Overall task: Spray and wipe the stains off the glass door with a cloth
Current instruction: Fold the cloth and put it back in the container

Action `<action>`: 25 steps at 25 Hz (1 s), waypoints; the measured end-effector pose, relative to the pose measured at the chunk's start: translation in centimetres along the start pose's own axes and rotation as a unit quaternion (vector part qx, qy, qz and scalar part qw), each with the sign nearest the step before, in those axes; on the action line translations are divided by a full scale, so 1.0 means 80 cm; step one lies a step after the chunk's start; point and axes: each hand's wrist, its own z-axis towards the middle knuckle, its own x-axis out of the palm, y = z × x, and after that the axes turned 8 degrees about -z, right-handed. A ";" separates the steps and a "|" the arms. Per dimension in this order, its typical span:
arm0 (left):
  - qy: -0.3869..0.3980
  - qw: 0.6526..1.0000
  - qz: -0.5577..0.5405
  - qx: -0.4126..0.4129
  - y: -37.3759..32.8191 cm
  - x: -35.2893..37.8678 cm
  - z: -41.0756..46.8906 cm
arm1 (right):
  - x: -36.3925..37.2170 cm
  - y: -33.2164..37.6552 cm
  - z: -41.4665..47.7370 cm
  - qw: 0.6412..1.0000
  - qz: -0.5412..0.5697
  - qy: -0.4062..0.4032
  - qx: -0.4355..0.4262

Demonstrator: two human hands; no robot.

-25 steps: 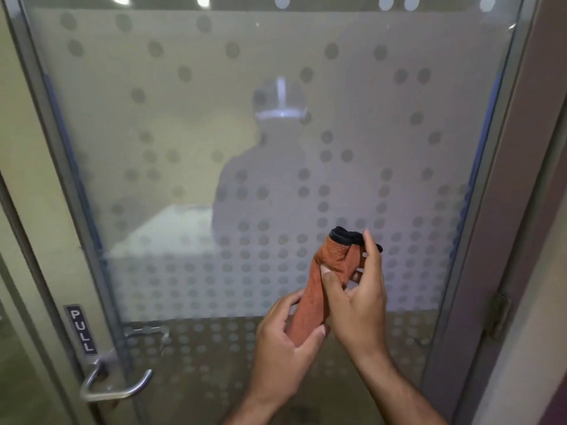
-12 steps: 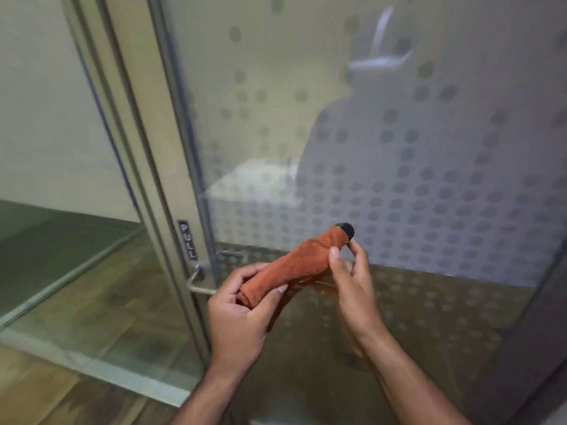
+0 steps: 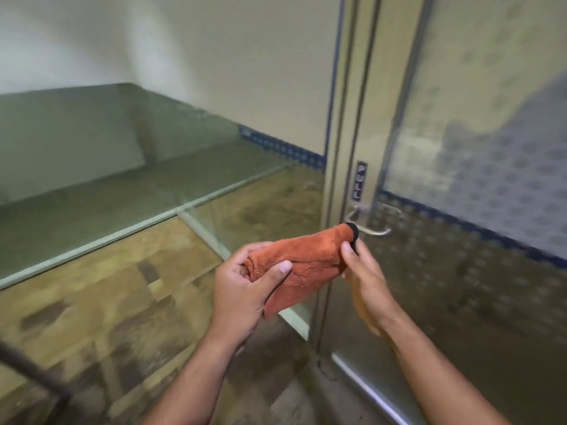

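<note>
An orange cloth [image 3: 306, 262] with a black edge is folded and held flat between both hands, just in front of the door handle. My left hand [image 3: 245, 289] grips its left end, thumb on top. My right hand [image 3: 365, 277] pinches its right end near the black edge. The frosted, dotted glass door [image 3: 478, 154] fills the right side of the view, blurred. No spray bottle is in view.
A metal lever handle [image 3: 368, 225] and a small PULL sign [image 3: 359, 180] sit on the door frame. To the left is a fixed glass panel [image 3: 122, 167] with wooden floor [image 3: 107, 302] behind it. A dark bar [image 3: 33, 375] crosses the lower left corner.
The view has swung left, so the door now sits at the right. The cloth has gone from upright to lying level between my hands and has spread wider.
</note>
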 end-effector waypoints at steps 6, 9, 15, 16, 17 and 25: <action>-0.111 0.992 -0.015 -0.057 -0.063 -0.207 -0.098 | 0.175 -0.040 -0.077 0.987 -0.002 0.140 0.079; -0.171 0.982 -0.017 -0.081 -0.091 -0.303 -0.161 | 0.270 -0.053 -0.128 0.981 -0.019 0.172 0.092; -0.331 0.931 0.079 -0.131 -0.146 -0.480 -0.298 | 0.465 -0.082 -0.232 0.952 -0.122 0.264 0.098; -0.348 0.922 0.083 -0.150 -0.153 -0.503 -0.321 | 0.493 -0.085 -0.250 0.942 -0.138 0.289 0.099; -0.362 0.913 0.081 -0.172 -0.157 -0.524 -0.343 | 0.517 -0.089 -0.267 0.932 -0.156 0.312 0.099; -0.508 0.834 -0.078 -0.200 -0.169 -0.668 -0.493 | 0.692 -0.158 -0.375 0.873 -0.173 0.418 0.182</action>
